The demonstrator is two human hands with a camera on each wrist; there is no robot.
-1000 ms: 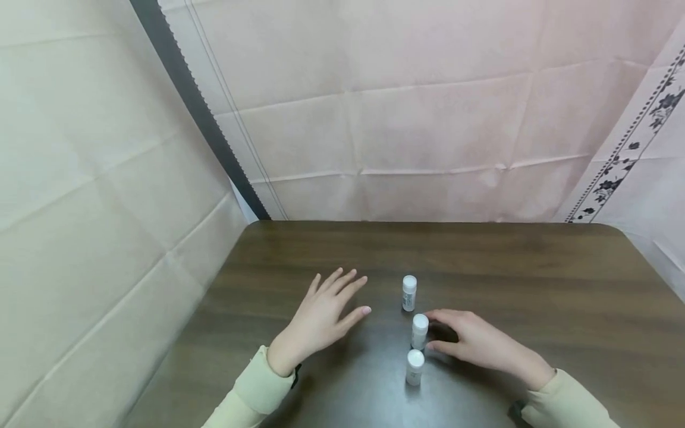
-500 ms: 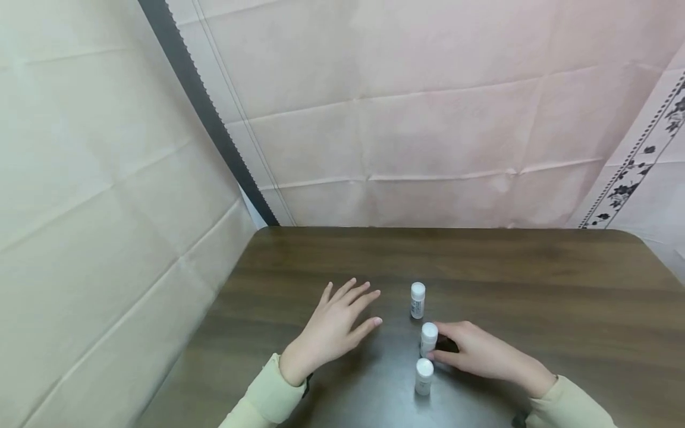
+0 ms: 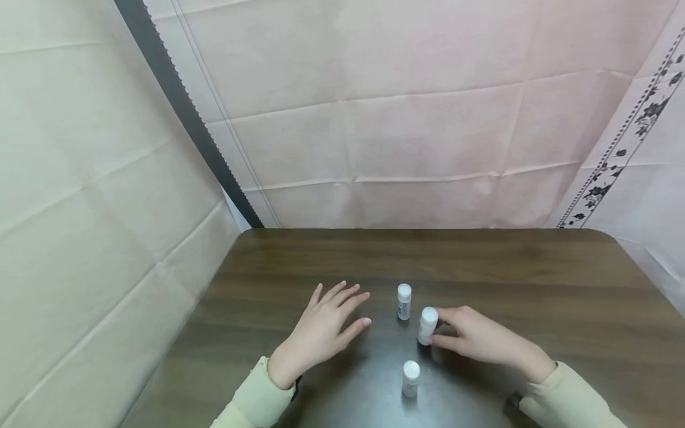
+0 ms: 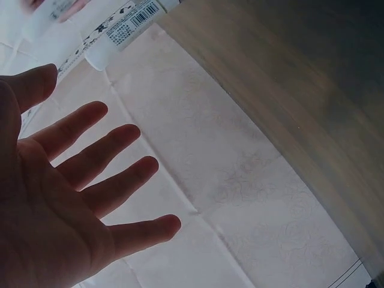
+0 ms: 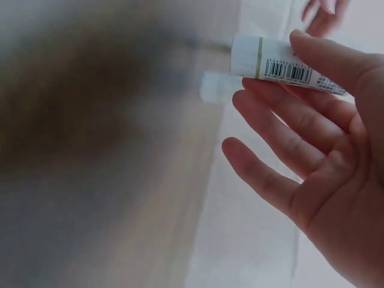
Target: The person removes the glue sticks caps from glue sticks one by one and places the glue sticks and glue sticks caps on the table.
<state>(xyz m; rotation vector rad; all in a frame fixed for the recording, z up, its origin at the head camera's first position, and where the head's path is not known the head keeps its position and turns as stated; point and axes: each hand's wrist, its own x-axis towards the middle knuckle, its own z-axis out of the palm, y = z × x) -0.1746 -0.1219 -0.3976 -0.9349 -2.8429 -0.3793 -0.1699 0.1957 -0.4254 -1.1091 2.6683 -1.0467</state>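
Observation:
A small white capped bottle (image 3: 427,326) is pinched between the thumb and fingers of my right hand (image 3: 478,337), tilting slightly, with a shadow beneath it. In the right wrist view a barcode shows on the label of this bottle (image 5: 288,65), and the other fingers of the hand (image 5: 318,144) are spread away from it. My left hand (image 3: 321,330) hovers to the left, fingers spread, holding nothing. Two similar bottles stand upright on the table: one farther back (image 3: 404,302), the other nearer the front (image 3: 411,378).
The dark wood-grain table (image 3: 299,252) has rounded far corners. Behind it hangs a pale creased cloth (image 3: 407,137) with a floral border at the right. Another pale cloth (image 3: 96,208) covers the left side, beside a dark strip.
My right hand has closed its fingers on the middle bottle and moved it back and to the right, away from the front bottle. The left hand has stayed about where it was.

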